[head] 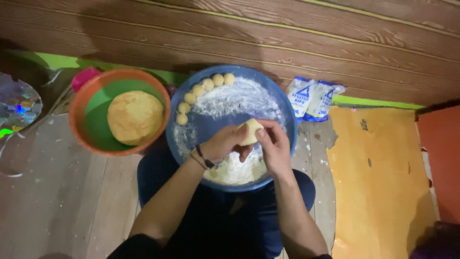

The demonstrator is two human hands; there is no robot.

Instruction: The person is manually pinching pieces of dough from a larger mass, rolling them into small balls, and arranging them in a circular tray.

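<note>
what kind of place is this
Probably a home floor used for food preparation: worn wooden floorboards, a floured blue tray on the person's lap, and an orange bowl of dough beside it.

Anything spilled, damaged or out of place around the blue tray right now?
Nothing spilled: the flour stays inside the round blue tray, and the small dough balls sit in a neat arc along its rim. Both hands, left hand and right hand, hold one dough piece. Only the orange floor covering looks worn, with torn patches.

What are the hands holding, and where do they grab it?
A small lump of dough. The left hand cups it from the left and below; the right hand pinches its right side and top with fingers, over the blue tray.
</note>
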